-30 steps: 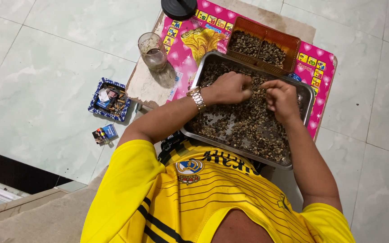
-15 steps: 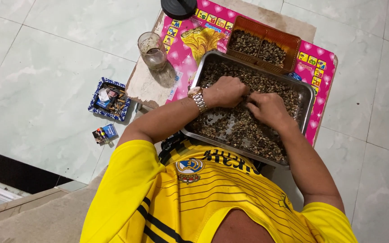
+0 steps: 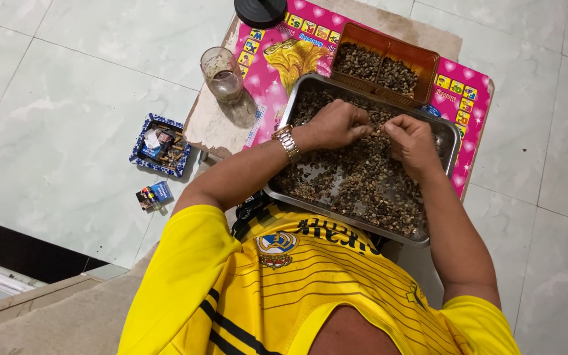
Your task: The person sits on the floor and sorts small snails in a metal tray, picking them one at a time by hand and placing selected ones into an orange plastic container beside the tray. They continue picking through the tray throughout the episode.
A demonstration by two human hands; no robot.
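**Two hands sorting small dark pieces in a metal tray, seen from above**

Pale green marbled floor tiles fill the background, grey grout lines between them. On the floor sits a low bench with a worn, chipped top, mostly covered by a bright pink printed mat with small coloured squares and a yellow picture.

Person in a yellow striped jersey sits at the near edge, both forearms reaching forward over the bench.

Rectangular metal tray lies on the mat, directly before the person, holding a loose layer of small dark brown pieces; bare metal shows in patches near the left side. Just behind it, touching or nearly touching its far edge, an orange-brown plastic basket holds two heaps of the same kind of pieces.

Left hand, metal wristwatch on the wrist, rests on the pieces in the tray's middle, fingers curled together, tips pointing right. Right hand is just beside it, fingers pinched together toward the left hand's tips. Something small may be held between the two; too small to tell.

Clear drinking glass stands upright at the bench's left end, residue inside. Round black lid sits at the far edge, partly cut off.

Blue-and-white square ashtray on the floor left of the bench, full of butts. Nearer, a small packet with a lighter.
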